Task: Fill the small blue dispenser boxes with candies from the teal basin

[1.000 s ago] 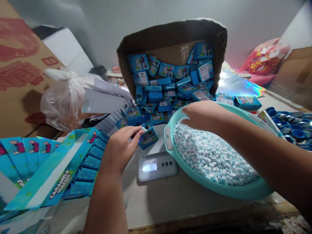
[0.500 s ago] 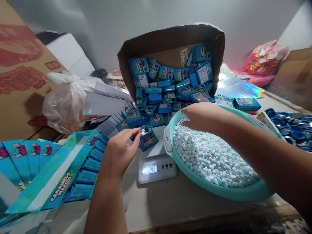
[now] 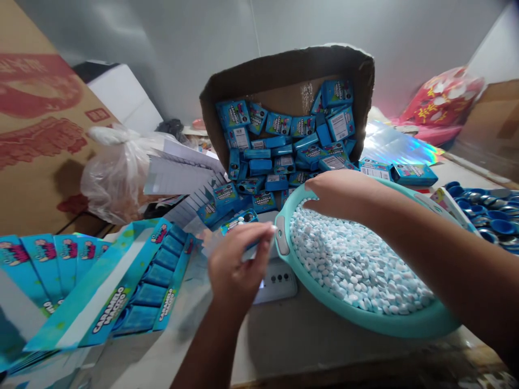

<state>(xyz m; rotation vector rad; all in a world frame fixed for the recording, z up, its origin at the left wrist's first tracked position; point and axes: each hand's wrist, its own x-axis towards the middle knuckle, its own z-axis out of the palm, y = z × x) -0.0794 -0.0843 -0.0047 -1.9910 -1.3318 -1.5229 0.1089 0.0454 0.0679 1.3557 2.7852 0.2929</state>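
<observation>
My left hand [image 3: 237,262] hovers over the small white scale [image 3: 279,281], fingers pinched together beside the basin's handle. A small white bit, like a candy, shows at its fingertips. Just behind the hand, a little open blue carton [image 3: 240,220] with white candies in its mouth sits on the scale. My right hand [image 3: 343,194] rests at the far side of the teal basin [image 3: 405,323], fingers curled down into the white and blue candies [image 3: 352,265], fingertips hidden.
A tipped cardboard box [image 3: 284,67] spills several blue cartons behind the scale. A blue display tray [image 3: 138,286] and flat cartons [image 3: 40,259] lie at the left, with a plastic bag [image 3: 113,173] behind. Blue caps [image 3: 486,216] fill the right edge.
My left hand left the carton's mouth and swung right over the scale toward the basin, now covering the display. My right hand stayed in place on the candies.
</observation>
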